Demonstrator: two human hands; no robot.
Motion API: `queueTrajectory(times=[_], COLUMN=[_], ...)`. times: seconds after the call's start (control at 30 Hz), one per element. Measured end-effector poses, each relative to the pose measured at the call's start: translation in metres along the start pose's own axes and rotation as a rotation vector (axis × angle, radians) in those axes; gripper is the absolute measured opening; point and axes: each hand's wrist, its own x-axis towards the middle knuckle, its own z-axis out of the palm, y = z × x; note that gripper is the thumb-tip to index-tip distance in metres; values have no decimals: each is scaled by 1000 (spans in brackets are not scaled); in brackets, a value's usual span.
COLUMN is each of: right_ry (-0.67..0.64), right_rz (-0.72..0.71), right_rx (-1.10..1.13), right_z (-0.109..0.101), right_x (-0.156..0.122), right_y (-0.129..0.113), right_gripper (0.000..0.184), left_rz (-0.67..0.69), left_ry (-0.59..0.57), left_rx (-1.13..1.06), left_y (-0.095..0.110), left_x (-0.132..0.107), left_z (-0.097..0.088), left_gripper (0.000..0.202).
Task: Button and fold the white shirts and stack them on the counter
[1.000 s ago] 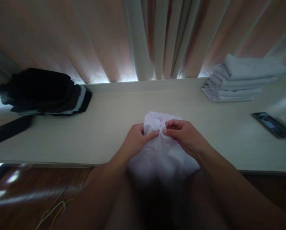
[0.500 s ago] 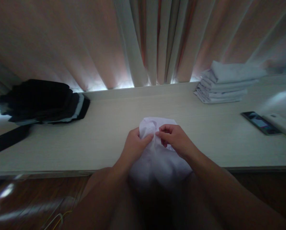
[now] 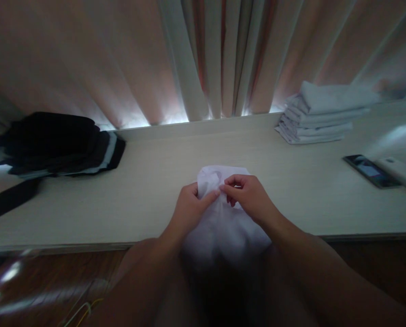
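A white shirt lies bunched over my lap and the table's front edge, its collar end on the tabletop. My left hand grips it from the left, thumb on top of the cloth and fingers partly hidden beneath. With thumb and forefinger together, my right hand pinches the cloth near the left thumb tip, at the middle of the front. Its other fingers are curled. Any small thing between the right fingertips is hidden. The lower part of the shirt falls into shadow.
On the white table, a pile of dark folded clothes stands at the left, with a black flat object before it. At the right are a stack of folded white cloth, a phone and a white object. Curtains hang behind.
My right fingertips have shifted slightly left, closer to the left thumb, and now pinch the cloth. My left hand keeps its grip. The view has tilted a little.
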Motion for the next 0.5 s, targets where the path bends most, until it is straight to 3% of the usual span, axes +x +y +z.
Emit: queueTrajectory(times=[0.3, 0.5], right_ry=[-94, -214], right_rz=[93, 33], right_rx=[275, 221], right_z=[-4, -12], right_x=[0, 0], right_y=[0, -7], right_gripper=[14, 14], left_rz=[-23, -46], left_ry=[-8, -11], left_rx=[-21, -99], left_y=[0, -4], left_x=[1, 4], left_z=[-3, -4], left_gripper=[31, 31])
